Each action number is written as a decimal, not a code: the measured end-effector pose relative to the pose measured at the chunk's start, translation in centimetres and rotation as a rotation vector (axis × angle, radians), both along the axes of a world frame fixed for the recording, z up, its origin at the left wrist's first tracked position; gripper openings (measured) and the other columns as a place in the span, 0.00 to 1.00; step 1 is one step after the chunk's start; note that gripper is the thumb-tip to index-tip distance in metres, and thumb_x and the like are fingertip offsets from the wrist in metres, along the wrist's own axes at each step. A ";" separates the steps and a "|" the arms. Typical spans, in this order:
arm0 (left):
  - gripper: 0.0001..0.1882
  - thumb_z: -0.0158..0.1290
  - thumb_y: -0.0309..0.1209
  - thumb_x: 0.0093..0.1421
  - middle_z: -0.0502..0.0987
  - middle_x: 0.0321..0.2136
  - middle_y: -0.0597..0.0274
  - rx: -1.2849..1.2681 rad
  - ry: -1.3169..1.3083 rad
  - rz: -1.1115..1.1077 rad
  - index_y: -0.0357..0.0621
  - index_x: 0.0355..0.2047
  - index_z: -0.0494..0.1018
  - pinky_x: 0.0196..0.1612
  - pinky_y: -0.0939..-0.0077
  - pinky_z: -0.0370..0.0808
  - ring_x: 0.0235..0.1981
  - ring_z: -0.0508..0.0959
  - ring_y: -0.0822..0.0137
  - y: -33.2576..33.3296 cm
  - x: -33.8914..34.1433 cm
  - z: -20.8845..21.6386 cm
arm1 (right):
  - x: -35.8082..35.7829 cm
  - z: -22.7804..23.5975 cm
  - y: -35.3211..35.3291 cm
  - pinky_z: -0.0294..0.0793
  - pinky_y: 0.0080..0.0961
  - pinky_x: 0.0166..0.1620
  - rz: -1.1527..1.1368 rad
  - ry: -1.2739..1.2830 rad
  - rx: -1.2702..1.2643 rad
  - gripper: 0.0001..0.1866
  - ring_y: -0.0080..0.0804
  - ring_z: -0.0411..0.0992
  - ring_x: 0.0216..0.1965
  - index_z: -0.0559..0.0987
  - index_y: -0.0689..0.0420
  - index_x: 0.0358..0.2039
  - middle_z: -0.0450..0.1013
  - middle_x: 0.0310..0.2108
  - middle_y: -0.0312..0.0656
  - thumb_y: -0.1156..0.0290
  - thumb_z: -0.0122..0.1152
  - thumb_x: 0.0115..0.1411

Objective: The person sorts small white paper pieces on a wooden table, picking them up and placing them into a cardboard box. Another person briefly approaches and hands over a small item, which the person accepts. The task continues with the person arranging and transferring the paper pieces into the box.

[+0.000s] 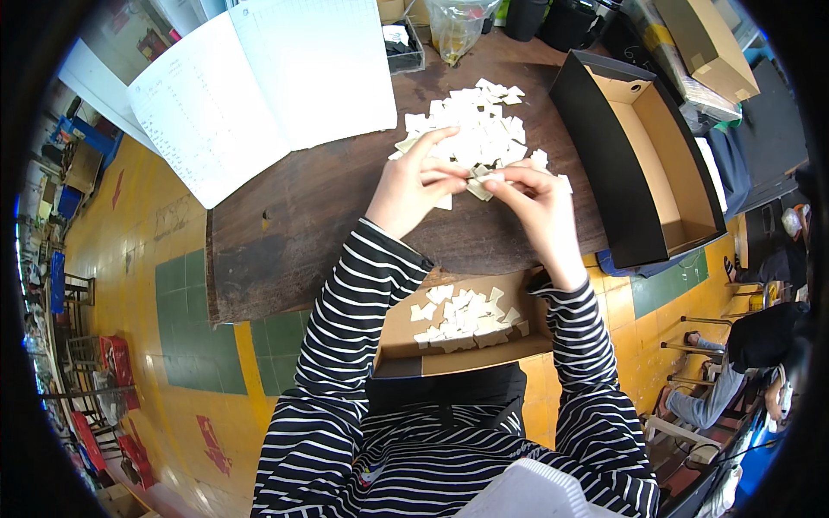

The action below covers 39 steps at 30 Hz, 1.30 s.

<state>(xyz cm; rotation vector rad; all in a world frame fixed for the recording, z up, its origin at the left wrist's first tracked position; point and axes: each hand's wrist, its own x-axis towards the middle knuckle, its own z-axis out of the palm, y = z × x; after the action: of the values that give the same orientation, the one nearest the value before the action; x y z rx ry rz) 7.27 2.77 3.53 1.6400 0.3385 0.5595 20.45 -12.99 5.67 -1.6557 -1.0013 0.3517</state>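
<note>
Over the near side of the dark wooden table, my left hand (406, 192) and my right hand (546, 207) meet fingertip to fingertip. Between them they pinch a small off-white piece (477, 187), flat and angular; its exact kind is too small to make out. My left index finger is raised off it. Just beyond my hands lies a loose heap of similar white pieces (484, 129). Below my wrists, against my lap, an open cardboard box (399, 352) holds more pale pieces (471, 318) scattered over its bottom.
An open notebook (332, 78) with written pages lies at the table's (285, 237) far left. On the right stands a long black box (604, 164) with a brown inside. A clear plastic bag (458, 30) and dark containers line the back. A seated person (743, 363) is at far right.
</note>
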 end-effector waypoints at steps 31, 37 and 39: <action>0.09 0.60 0.21 0.61 0.83 0.35 0.60 0.180 0.082 0.433 0.33 0.42 0.79 0.41 0.82 0.78 0.33 0.81 0.76 0.0 -2.7 -3.3 | -1.1 0.1 1.7 0.71 0.20 0.34 0.203 -0.184 -0.253 0.11 0.23 0.73 0.26 0.85 0.62 0.39 0.79 0.27 0.42 0.70 0.68 0.57; 0.13 0.62 0.22 0.57 0.79 0.48 0.57 0.437 0.138 0.380 0.35 0.43 0.79 0.34 0.79 0.75 0.25 0.74 0.74 -0.1 -1.8 -3.5 | 0.3 1.7 -5.1 0.69 0.14 0.36 0.222 0.392 -0.353 0.11 0.14 0.69 0.30 0.85 0.62 0.42 0.79 0.30 0.33 0.70 0.63 0.64; 0.15 0.63 0.22 0.56 0.79 0.48 0.56 0.508 0.122 0.403 0.37 0.44 0.80 0.33 0.78 0.75 0.25 0.72 0.73 -0.3 -1.4 -3.6 | 0.4 2.3 -7.1 0.69 0.16 0.37 0.338 0.276 -0.458 0.11 0.15 0.69 0.30 0.84 0.62 0.44 0.79 0.31 0.34 0.72 0.63 0.63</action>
<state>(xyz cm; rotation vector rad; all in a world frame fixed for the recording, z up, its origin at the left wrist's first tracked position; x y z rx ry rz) 5.89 2.52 -0.05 2.1160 0.6664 0.9036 20.87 -20.12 7.98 -1.7692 -1.0380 1.0720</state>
